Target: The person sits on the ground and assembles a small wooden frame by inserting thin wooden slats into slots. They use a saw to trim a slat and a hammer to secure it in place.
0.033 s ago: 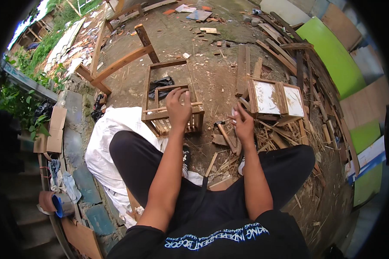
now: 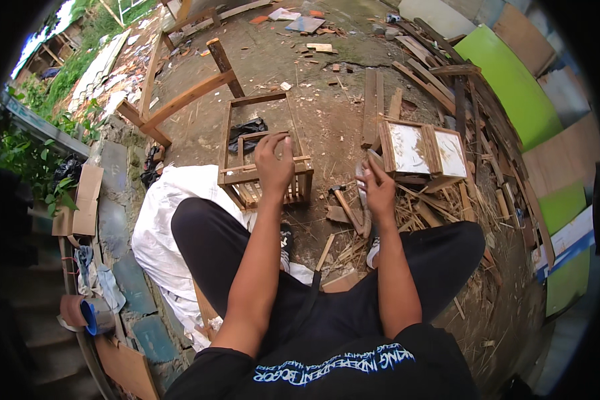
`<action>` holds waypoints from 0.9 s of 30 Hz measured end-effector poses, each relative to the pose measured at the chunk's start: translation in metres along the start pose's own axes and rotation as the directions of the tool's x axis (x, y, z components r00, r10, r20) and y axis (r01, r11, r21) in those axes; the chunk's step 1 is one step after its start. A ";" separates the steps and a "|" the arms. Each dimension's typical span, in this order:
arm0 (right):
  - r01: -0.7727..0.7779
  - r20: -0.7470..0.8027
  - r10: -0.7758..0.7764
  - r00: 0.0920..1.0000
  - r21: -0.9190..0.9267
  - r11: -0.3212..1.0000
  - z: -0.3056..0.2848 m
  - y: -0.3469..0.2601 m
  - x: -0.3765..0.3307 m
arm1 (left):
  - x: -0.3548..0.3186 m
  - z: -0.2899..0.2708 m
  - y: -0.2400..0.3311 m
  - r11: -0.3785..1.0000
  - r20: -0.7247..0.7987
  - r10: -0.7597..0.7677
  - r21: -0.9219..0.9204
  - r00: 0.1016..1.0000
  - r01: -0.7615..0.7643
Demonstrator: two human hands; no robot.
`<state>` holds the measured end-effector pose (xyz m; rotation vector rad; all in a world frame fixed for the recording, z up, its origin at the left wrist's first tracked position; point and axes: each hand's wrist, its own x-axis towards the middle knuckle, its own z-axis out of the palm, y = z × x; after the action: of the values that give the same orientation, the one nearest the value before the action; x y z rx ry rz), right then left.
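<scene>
A slatted wooden frame [image 2: 231, 177], like a small open crate, stands on the ground ahead of my knees. My left hand [image 2: 275, 160] is closed over its near upper bars, fingers curled down on the wood. To the right, my right hand [image 2: 380, 193] is raised with its fingers bent together; whatever is between them is too small to make out. On the ground just left of that hand lies a hammer [image 2: 342, 200] with a dark head and wooden handle. Beyond the right hand sits a wooden box [image 2: 410, 150] with white panels and a wooden strip across it.
White sacking [image 2: 170, 227] spreads by my left leg, beside a low block wall [image 2: 117, 200]. A larger wooden frame [image 2: 190, 100] stands at far left. Scrap planks [image 2: 440, 87] pile up at right, before green boards [image 2: 507, 83]. Straw and wood splinters litter the ground near my right foot.
My right hand has shifted slightly and its fingers have drawn a little closer together. My left hand stays on the slatted frame.
</scene>
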<state>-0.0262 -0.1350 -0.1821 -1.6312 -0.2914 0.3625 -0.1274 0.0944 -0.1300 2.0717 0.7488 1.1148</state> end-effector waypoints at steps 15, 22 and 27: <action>0.198 -0.336 -0.162 0.928 0.075 0.977 -0.109 -0.059 -0.077 | -0.019 0.013 0.166 0.918 0.348 0.125 -0.396 0.929 0.024; 0.076 -0.509 -0.105 0.854 -0.077 0.994 -0.140 -0.072 -0.118 | -0.080 0.088 0.196 0.885 0.591 0.349 -0.464 0.727 -0.047; -0.050 -0.578 -0.093 0.811 -0.227 0.973 -0.165 -0.058 -0.146 | -0.125 0.126 0.190 0.812 0.688 0.378 -0.568 0.619 0.135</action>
<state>-0.0920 -0.3386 -0.1037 -1.8820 0.1282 -0.2172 -0.0444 -0.1497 -0.0981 1.7970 -0.1911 0.3003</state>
